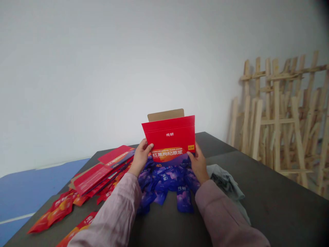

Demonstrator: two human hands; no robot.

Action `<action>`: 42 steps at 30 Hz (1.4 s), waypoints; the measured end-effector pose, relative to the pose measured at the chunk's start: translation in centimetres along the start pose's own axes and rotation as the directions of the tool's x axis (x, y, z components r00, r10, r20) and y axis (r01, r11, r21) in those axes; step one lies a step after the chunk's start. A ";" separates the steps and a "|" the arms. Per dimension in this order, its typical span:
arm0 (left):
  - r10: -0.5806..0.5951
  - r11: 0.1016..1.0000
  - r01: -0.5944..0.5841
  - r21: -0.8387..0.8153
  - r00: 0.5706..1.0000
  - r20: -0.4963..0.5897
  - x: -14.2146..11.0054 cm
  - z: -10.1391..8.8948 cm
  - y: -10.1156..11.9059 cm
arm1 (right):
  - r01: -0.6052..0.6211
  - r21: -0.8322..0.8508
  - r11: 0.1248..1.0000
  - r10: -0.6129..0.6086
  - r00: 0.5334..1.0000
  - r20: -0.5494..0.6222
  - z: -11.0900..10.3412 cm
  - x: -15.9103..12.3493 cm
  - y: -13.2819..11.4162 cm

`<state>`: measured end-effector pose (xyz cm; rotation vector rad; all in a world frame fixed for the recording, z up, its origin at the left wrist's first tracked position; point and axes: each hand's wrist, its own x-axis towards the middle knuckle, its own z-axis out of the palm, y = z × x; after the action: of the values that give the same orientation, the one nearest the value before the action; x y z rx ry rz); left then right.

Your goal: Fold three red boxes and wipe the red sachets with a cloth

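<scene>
Left hand (141, 155) and right hand (198, 162) are clamped on the 2 side edges of 1 red box (168, 137), thumbs on its printed front, in the head view. The box sits between them at the middle of the counter (272, 199), just above the blue pouches; whether it touches them I cannot tell. Its top is raised, with 1 brown flap (166, 115) standing behind the red front panel.

The counter is dark grey and matte, set before a plain pale wall (102, 68). Beyond its left edge lies blue floor (46, 185) with a white line; to the right, bare wooden frames (277, 120) stand by the wall, too overlapped to count.

Blue pouches (164, 180) form 1 heap, uncountable, with 1 pouch (184, 199) jutting towards the viewer. On the left are at least 2 flat red cartons (97, 176), stacked, and at least 3 red pouches (58, 209). Beside the right forearm lies 1 crumpled grey bag (228, 180).
</scene>
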<state>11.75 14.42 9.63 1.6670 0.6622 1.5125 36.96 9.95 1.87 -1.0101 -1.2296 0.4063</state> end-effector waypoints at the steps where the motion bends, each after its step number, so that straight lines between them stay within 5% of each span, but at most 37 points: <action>1: 0.003 1.000 -0.003 -0.007 1.000 -0.001 0.3 0.4 -0.4 | 0.006 -0.015 1.000 -0.007 0.999 -0.046 0.0 0.2 0.5; 11: 0.031 0.999 -0.031 -0.007 1.000 0.006 4.6 1.2 -3.0 | 0.004 -0.109 0.994 -0.027 0.977 -0.211 1.9 3.4 3.0; 42: 0.047 0.996 -0.042 0.075 0.997 -0.067 12.3 -2.6 -13.4 | -0.079 -0.127 0.989 0.059 0.987 -0.153 9.0 11.6 10.8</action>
<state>12.78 32.35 5.79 1.7007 0.7292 1.6005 35.33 28.00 -0.21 -1.1784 -1.1005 0.2999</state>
